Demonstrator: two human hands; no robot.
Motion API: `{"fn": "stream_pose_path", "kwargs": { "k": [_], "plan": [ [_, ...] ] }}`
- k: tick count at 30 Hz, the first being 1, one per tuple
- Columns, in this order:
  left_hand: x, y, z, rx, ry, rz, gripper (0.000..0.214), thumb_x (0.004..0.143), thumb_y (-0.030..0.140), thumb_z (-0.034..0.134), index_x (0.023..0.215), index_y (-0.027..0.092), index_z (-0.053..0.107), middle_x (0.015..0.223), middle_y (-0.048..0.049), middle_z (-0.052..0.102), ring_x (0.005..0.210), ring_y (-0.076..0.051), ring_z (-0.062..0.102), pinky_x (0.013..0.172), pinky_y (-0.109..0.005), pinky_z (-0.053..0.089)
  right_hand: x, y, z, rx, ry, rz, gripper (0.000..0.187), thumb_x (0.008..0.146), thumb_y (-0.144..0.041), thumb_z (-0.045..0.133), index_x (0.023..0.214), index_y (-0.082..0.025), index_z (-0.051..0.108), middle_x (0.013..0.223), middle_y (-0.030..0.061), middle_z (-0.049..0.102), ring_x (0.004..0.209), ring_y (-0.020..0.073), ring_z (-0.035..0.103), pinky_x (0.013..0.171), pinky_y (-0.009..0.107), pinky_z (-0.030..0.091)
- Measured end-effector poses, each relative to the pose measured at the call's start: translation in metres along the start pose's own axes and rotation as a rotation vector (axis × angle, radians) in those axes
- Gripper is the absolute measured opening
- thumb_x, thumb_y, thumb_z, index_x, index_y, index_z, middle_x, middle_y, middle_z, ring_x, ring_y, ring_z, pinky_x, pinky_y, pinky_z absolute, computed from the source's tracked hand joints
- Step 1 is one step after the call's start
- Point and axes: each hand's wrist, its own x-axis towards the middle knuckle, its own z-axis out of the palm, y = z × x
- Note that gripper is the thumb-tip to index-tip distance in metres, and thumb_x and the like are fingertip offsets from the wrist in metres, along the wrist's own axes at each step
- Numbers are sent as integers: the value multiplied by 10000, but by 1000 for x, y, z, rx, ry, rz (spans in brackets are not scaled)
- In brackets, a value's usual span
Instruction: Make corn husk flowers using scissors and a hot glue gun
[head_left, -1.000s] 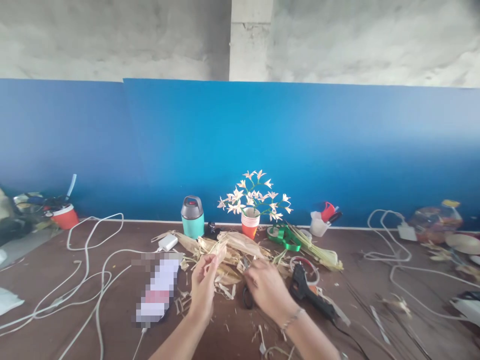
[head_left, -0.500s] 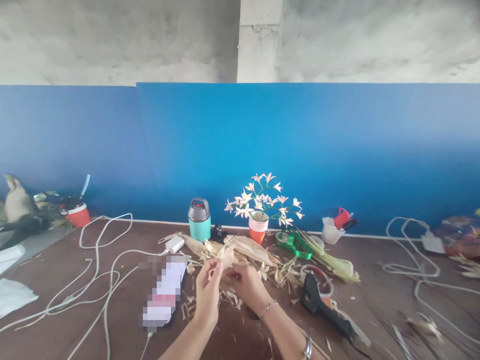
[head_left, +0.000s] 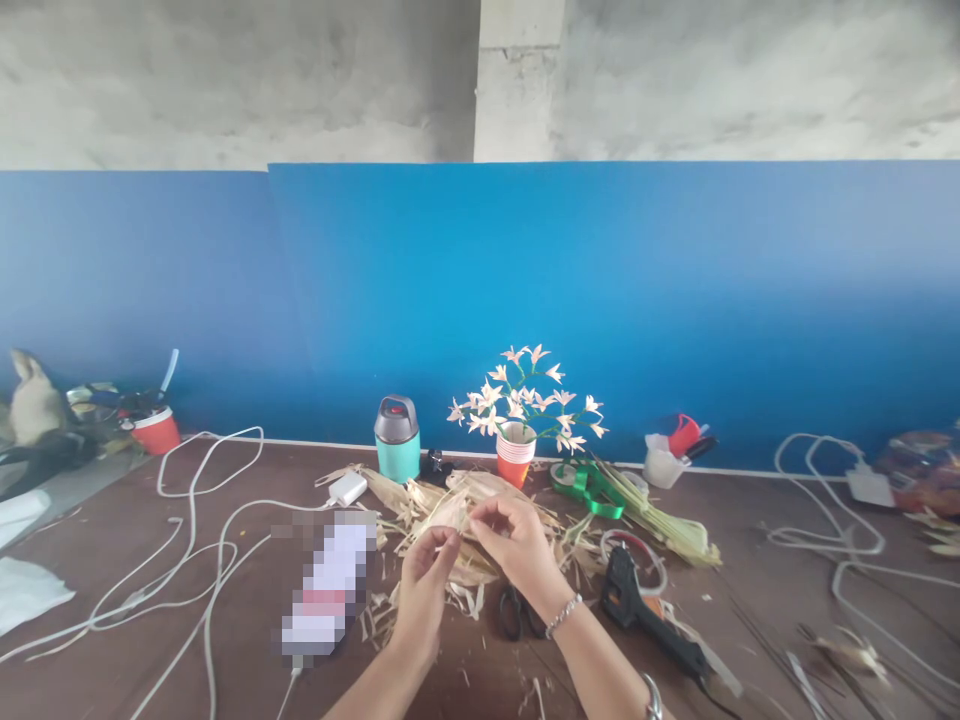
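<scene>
Between my two hands is a pale strip of dried corn husk (head_left: 451,516), hard to tell from the husks behind it. My left hand (head_left: 426,578) pinches its lower end between thumb and fingers. At its right edge, the closed fingertips of my right hand (head_left: 511,542) grip it too. Loose dried husks (head_left: 491,487) and scraps lie heaped just beyond. Black-handled scissors (head_left: 513,612) rest on the table below my right hand, partly covered by it. Stacked paper cups (head_left: 516,460) behind the heap hold green stems with pale husk flowers (head_left: 525,400).
A black glue gun (head_left: 637,605) and a roll of tape (head_left: 652,565) lie to the right, near green ribbon (head_left: 592,488) and pale stalks (head_left: 667,525). Left are a phone (head_left: 330,585), white cables (head_left: 217,560) and a teal flask (head_left: 398,445). A blue partition (head_left: 450,280) stands behind.
My right hand has risen and shifted slightly right, its fingers now at the husk's upper edge. My left hand has turned a little. The scissors have come into clearer view.
</scene>
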Motion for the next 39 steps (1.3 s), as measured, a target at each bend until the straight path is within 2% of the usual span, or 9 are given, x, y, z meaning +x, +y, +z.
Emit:
{"fn": "stream_pose_path", "kwargs": {
  "k": [6, 18, 39],
  "plan": [
    [-1, 2, 1, 52, 2, 10, 304, 709, 471, 659, 691, 183, 565, 592, 38, 506, 550, -114, 436, 521, -199, 333, 0, -1, -1, -119, 11, -39, 86, 725, -203, 550, 694, -180, 627, 669, 22, 661, 597, 145, 566, 572, 258, 468],
    [-1, -1, 0, 37, -37, -8, 302, 720, 470, 651, 710, 183, 557, 595, 37, 494, 538, -110, 428, 510, -201, 332, 0, -3, 0, -128, 14, -70, 80, 722, -172, 549, 679, -183, 616, 660, 18, 649, 613, 151, 573, 579, 256, 458],
    [0, 0, 0, 36, -57, 56, 286, 737, 445, 654, 697, 176, 567, 625, 36, 506, 594, -118, 440, 580, -205, 354, 0, -9, 1, -163, 44, -71, 84, 716, -188, 536, 671, -182, 607, 655, 28, 643, 604, 160, 572, 581, 271, 469]
  ]
}}
